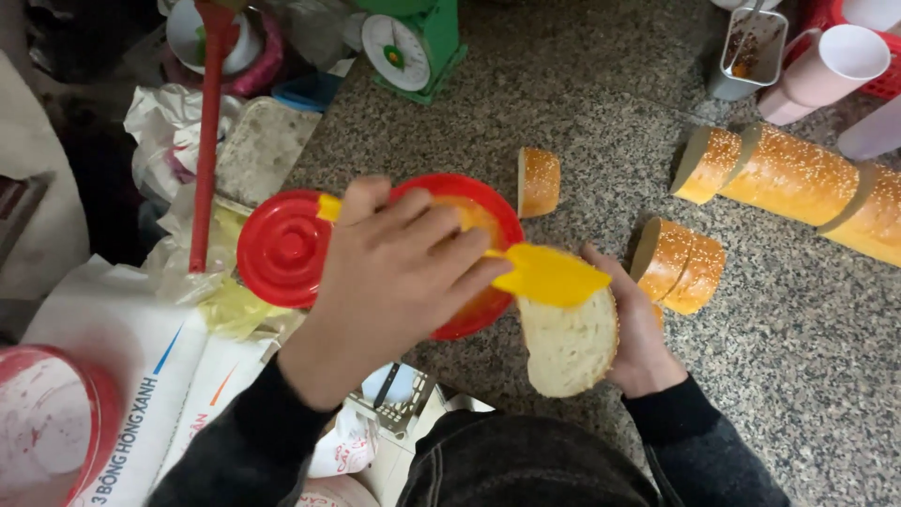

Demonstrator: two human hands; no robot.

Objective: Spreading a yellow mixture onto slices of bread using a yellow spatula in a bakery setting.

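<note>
My left hand (399,272) grips a yellow plastic spreader (549,275) whose flat blade lies on the cut face of a bread piece (566,345). My right hand (636,330) holds that bread piece from the right, cut face up, over the counter's front edge. Under my left hand stands a red bowl (493,211) with orange spread inside. Its red round lid (282,247) lies just left of it.
On the speckled stone counter (798,347) lie sesame bread pieces: one (539,180) behind the bowl, a pair (678,266) right of my hand, a long cut loaf (798,178) farther right. A green scale (408,42), pink cups (826,70), a metal scoop (751,47) stand behind.
</note>
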